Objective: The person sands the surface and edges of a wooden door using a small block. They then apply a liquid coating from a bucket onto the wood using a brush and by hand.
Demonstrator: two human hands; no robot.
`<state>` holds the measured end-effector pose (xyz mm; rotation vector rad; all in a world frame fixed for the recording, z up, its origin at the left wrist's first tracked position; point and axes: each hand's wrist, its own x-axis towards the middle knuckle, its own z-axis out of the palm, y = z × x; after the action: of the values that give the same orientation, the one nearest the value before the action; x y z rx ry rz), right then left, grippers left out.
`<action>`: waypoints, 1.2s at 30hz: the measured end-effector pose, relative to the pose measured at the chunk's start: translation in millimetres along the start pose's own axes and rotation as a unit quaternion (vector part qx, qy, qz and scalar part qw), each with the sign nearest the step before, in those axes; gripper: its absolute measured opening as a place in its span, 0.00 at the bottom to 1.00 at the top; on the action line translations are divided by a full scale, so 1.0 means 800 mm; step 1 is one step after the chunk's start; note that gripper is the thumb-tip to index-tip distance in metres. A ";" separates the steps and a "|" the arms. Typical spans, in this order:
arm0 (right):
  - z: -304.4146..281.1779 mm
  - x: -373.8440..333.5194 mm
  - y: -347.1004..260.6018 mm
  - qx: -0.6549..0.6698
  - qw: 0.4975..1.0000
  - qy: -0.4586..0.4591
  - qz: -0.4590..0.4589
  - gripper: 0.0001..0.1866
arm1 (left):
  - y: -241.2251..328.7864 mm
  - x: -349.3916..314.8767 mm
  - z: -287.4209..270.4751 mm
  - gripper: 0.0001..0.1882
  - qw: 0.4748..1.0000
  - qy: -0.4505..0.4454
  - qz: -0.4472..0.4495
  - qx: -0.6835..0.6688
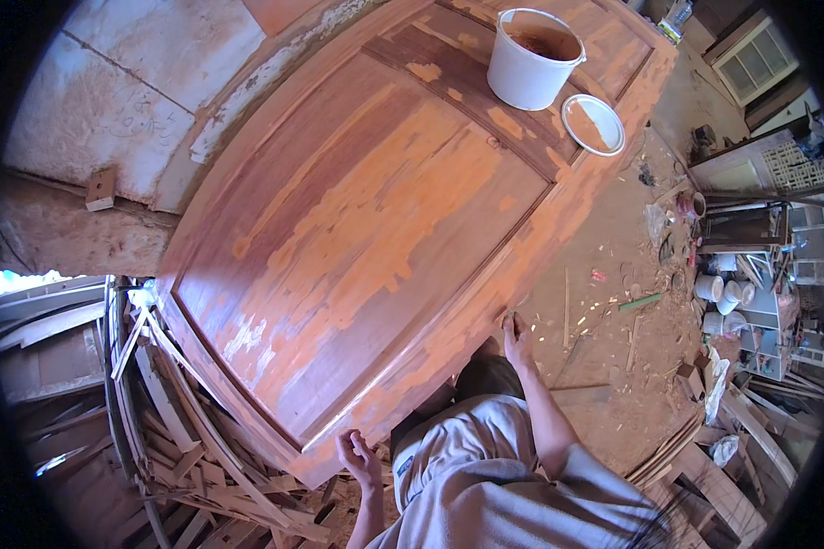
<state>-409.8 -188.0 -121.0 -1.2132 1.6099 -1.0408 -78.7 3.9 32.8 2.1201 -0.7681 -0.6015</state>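
Note:
A large reddish-brown wooden panel door [467, 210] lies in front of me, smeared with orange-tan filler patches. My left hand [361, 459] is beside its near corner, fingers loosely bent and a little apart, with nothing visible in them. Further right, by the door's long near edge, my right hand [518, 342] has its fingers pinched together; whatever they may hold is too small to make out. A white bucket [533, 71] with brown contents stands on the door's far part. Beside it rests a round white lid [595, 124] with tan paste on it.
Wood strips and offcuts [201, 457] are heaped at lower left. Stone-like slabs [137, 91] border the door's far left side. Shavings and a green strip [640, 302] litter the dirt floor at right. Beyond are shelves [764, 329] with white containers and stacked boards [719, 485].

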 end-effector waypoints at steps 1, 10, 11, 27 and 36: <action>0.001 -0.001 0.004 -0.004 1.000 -0.004 -0.002 0.20 | 0.000 0.001 -0.001 0.11 1.000 0.004 0.000 0.006; -0.011 -0.006 0.029 -0.102 0.991 -0.040 0.074 0.24 | 0.057 0.017 0.036 0.12 0.994 -0.026 0.044 0.098; -0.011 -0.009 0.030 -0.096 0.991 -0.035 0.081 0.24 | 0.061 0.018 0.045 0.12 0.995 -0.025 0.038 0.086; -0.121 -0.024 -0.084 0.146 0.941 -0.205 0.228 0.18 | 0.118 0.030 0.142 0.12 0.995 -0.095 0.017 0.029; -0.039 0.032 -0.013 0.007 0.979 -0.188 0.083 0.29 | 0.116 0.024 0.134 0.12 0.994 -0.101 0.012 0.043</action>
<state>-441.1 -210.9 -105.6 -1.1631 1.3759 -0.6685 -162.3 -111.5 41.9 2.1463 -0.9437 -0.7918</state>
